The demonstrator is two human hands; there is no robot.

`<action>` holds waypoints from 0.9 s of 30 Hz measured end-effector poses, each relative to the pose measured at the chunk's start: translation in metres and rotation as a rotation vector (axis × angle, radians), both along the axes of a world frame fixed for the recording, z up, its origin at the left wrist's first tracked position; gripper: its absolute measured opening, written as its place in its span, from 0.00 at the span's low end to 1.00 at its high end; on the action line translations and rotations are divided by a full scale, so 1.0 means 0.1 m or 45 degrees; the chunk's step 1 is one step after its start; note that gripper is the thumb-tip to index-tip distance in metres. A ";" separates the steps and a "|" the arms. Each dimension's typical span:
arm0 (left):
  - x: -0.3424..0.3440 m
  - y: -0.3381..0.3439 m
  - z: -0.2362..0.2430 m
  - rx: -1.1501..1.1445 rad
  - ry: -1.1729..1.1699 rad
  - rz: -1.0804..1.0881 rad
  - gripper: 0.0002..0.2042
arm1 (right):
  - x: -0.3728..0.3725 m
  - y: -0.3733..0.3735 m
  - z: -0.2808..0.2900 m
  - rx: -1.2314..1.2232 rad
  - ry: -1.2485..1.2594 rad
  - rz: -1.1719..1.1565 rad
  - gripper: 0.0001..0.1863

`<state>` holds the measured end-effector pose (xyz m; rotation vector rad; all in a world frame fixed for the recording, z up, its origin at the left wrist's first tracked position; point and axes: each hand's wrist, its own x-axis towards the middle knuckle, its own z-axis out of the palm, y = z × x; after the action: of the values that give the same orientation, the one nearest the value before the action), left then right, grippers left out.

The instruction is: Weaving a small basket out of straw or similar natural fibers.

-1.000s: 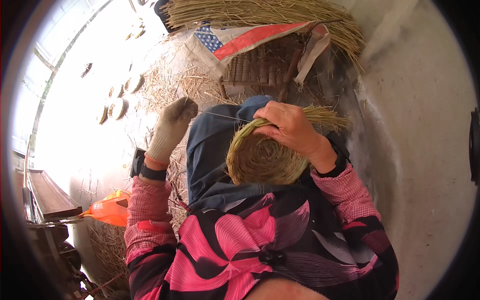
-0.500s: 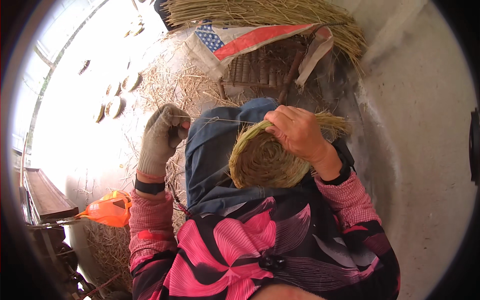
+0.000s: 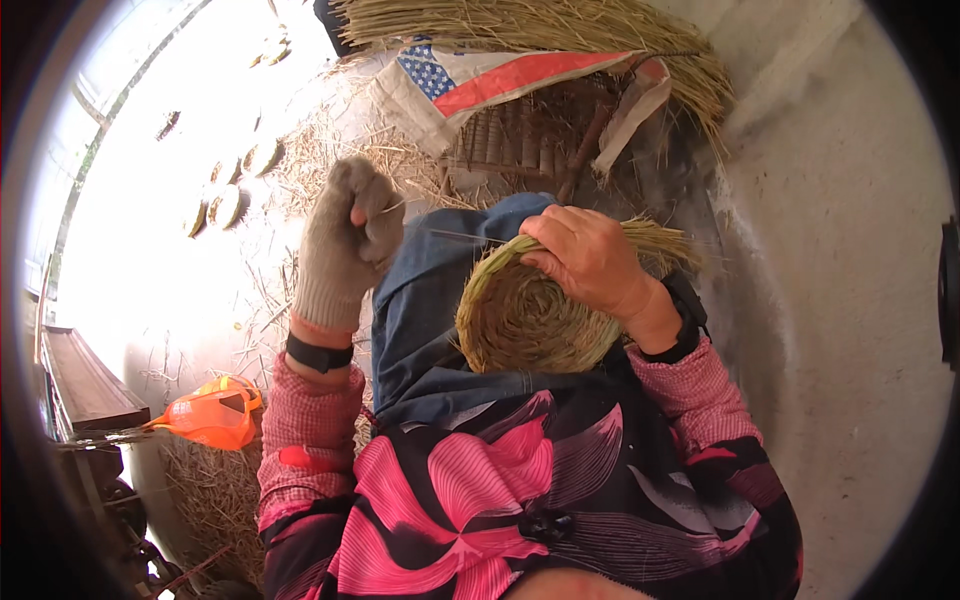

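Observation:
A coiled straw basket (image 3: 520,330) lies tilted on my blue-trousered lap, a bundle of loose stalks sticking out from its rim to the right. My right hand (image 3: 590,260), bare, pinches that rim with thumb and fingers. My left hand (image 3: 345,240), in a grey knitted glove with bare skin showing at a finger, is closed on a thin pale cord (image 3: 450,233), which runs taut across to the basket rim beside my right hand.
Straw bundles (image 3: 530,22) and a printed sack (image 3: 510,80) lie over a low cane chair (image 3: 515,135) ahead. Round straw pieces (image 3: 230,205) and scattered straw cover the floor leftward. An orange plastic object (image 3: 208,414) and a dark wooden board (image 3: 95,380) sit at left. A pale wall (image 3: 820,300) is right.
My gloved left hand dipped slightly, then rose and turned, fingers curled round the cord. My right hand and the basket shifted only slightly.

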<state>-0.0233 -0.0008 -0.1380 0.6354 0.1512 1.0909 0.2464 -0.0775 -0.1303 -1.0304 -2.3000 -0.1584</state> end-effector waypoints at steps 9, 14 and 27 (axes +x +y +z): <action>1.39 0.53 0.37 0.588 1.117 0.230 0.11 | -0.18 0.11 -0.01 -0.031 0.016 0.194 0.12; 1.48 0.85 -0.01 0.724 1.374 0.294 0.13 | -0.12 0.10 -0.09 -0.067 0.136 0.070 0.11; -0.48 0.32 -0.45 0.962 1.833 0.728 0.05 | 0.03 0.03 -0.11 -0.190 0.069 -0.188 0.11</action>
<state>-0.0711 0.0316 -0.1832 2.0832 1.2543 1.0055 0.2498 -0.0747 -0.1417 -1.2650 -2.2139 -0.0177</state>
